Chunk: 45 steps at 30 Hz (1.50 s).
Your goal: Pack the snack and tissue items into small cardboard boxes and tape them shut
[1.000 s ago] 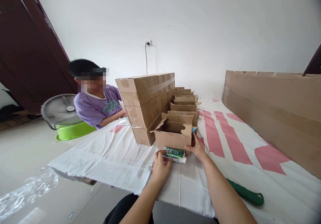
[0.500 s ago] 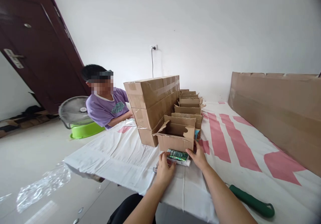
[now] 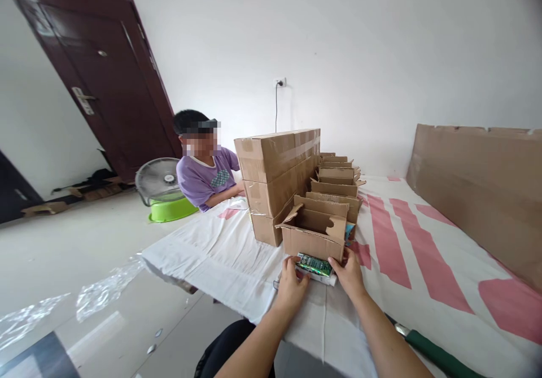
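Observation:
A green shiny tube, like a toothpaste tube [image 3: 314, 264], lies on a white tube [image 3: 324, 278] at the table's front edge. My left hand [image 3: 293, 282] has its fingers curled round the left end of the tubes. By their right end, my right hand [image 3: 348, 270] is at the lower right corner of an open cardboard box [image 3: 311, 241], thumb in front and fingers along its side. The thumb is close to the green tube; whether they touch I cannot tell. Something clear and flat sticks out beside my left hand.
More open boxes [image 3: 334, 189] stand in a row behind. Taped cartons [image 3: 265, 183] are stacked on their left. A green-handled tool [image 3: 440, 352] lies by my right forearm. A person in a purple shirt [image 3: 212, 177] sits across, near a fan [image 3: 158, 180]. A large cardboard panel [image 3: 478, 191] borders the right.
The whole view has swung a little left, so things appear further right. My right thumb sits slightly nearer the green tube's end. Both hands otherwise stay in place.

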Available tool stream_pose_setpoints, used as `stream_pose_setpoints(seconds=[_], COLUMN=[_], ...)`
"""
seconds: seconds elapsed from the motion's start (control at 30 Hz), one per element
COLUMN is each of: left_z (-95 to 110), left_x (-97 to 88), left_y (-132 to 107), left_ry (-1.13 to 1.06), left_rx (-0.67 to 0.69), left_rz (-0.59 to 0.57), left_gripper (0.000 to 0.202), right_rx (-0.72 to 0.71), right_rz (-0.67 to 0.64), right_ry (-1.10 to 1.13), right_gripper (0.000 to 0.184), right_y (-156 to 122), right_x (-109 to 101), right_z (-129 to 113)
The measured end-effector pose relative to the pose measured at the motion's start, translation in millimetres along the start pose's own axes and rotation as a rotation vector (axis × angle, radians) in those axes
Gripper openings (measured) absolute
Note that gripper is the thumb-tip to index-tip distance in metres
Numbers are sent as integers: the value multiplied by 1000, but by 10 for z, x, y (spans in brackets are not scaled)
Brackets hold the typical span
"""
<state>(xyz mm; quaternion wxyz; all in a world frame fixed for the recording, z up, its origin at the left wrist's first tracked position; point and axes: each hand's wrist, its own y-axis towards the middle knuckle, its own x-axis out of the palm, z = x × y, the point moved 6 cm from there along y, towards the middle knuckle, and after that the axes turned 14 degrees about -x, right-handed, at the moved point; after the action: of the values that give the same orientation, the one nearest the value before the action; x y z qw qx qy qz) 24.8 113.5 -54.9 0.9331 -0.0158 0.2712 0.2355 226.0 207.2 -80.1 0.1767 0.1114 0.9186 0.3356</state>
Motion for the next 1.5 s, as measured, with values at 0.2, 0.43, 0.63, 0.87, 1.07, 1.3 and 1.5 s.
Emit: stream_pose_setpoints(seconds=[0.2, 0.43, 0.63, 0.87, 1.07, 1.3, 1.5], left_z=[21, 17, 53, 1, 0, 8, 7], left_x=[-22, 1, -3, 10, 5, -5, 1], left_y=[-26, -39, -50, -22, -14, -4, -9], left_ry=[-6, 1, 2, 6, -6, -21, -9], left_rx=[3, 6, 13, 0, 18, 19, 9], left_rz=[-11, -17, 3, 14, -1, 3, -2], left_gripper=[34, 35, 36, 35, 32, 30, 31], right_rx=[34, 83, 102, 120, 134, 144, 147], right_rz=[-12, -13, -32, -51, -35, -38, -36], right_ry=[28, 47, 81, 99, 87, 80, 74], right_gripper=[50, 50, 48, 49, 47, 45, 44], right_y=[6, -8, 1, -7, -5, -4, -5], right_x=[-10, -8, -21, 10, 20, -2, -29], right_z=[-2, 7, -41, -3, -22, -76, -125])
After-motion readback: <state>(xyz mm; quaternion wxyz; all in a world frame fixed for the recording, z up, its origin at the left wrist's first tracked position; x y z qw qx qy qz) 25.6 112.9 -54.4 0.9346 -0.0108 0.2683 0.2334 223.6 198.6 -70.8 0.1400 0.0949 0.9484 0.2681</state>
